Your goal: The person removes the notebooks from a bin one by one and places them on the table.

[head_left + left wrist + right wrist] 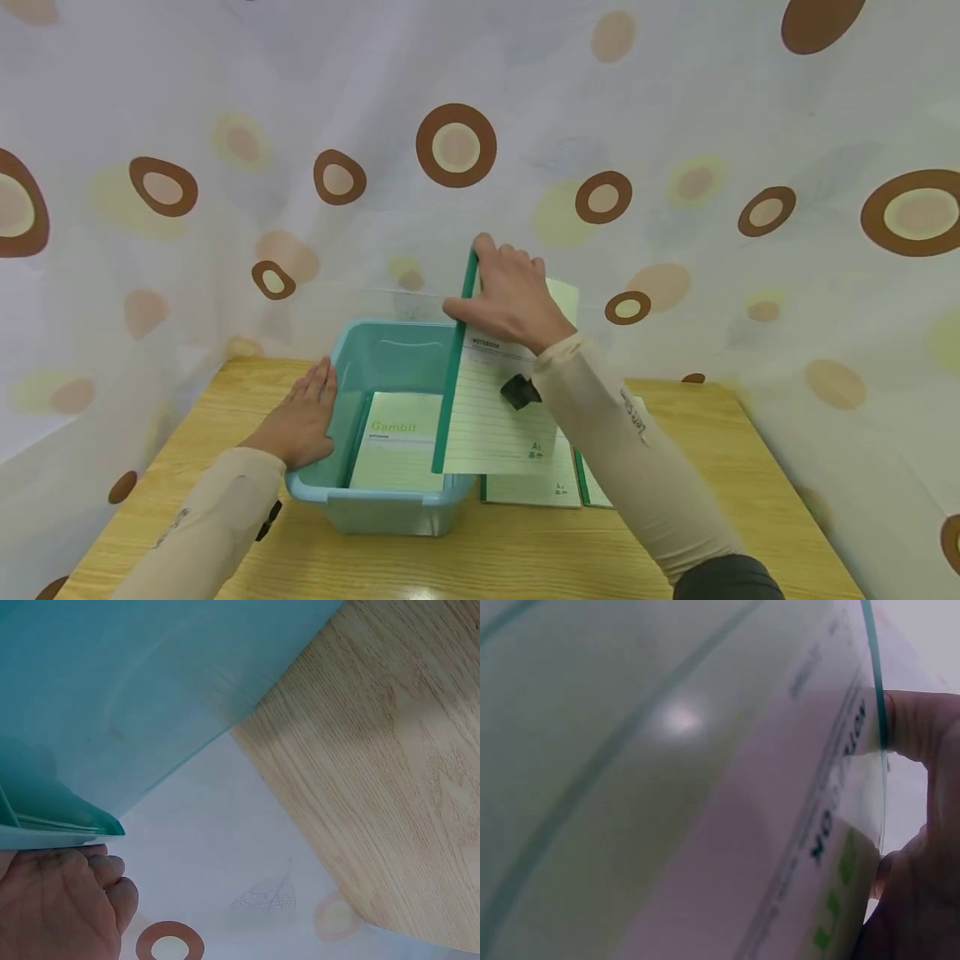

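Observation:
My right hand (pixel 513 292) holds a notebook (pixel 491 425) with a green spine by its upper part, thumb at the spine edge. The notebook hangs nearly upright and overlaps the right side of a light-blue plastic bin (pixel 386 496). Close up in the right wrist view, the notebook cover (pixel 697 802) fills most of the picture, with fingers at its edge. My left hand (pixel 300 417) rests on the bin's left rim; in the left wrist view its palm (pixel 56 907) lies against the rim. Another notebook (pixel 397 442) lies flat inside the bin.
To the right of the bin, more green-spined notebooks (pixel 525 490) lie on the wooden table (pixel 712 467), partly hidden by the held notebook and my right arm. A patterned white sheet (pixel 480 75) stands behind the table and at its sides.

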`<state>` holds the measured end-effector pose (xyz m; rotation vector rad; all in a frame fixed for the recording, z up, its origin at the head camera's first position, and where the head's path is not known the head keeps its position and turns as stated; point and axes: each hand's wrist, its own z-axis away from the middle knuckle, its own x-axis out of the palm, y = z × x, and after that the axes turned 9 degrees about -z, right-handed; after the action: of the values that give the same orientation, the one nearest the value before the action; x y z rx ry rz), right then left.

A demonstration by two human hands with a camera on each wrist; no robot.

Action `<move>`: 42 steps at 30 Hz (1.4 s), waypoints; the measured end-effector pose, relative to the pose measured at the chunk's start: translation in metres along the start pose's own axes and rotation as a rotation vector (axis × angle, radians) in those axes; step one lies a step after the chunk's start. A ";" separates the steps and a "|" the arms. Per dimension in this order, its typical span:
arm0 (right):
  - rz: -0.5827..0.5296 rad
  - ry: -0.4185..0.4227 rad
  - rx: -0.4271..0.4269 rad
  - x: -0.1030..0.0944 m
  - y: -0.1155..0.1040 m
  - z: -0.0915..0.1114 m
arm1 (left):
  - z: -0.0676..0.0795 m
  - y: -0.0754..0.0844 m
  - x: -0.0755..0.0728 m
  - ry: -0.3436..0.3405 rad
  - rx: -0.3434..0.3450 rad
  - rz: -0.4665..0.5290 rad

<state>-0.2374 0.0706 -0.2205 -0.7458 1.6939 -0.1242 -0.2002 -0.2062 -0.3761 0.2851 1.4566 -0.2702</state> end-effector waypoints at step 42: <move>0.091 -0.292 0.120 0.201 0.154 0.119 | -0.001 -0.003 0.002 -0.007 -0.013 -0.007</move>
<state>-0.2058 0.1213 -0.4937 -0.5662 1.4256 -0.0498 -0.2023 -0.2087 -0.3787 0.2683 1.4519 -0.2676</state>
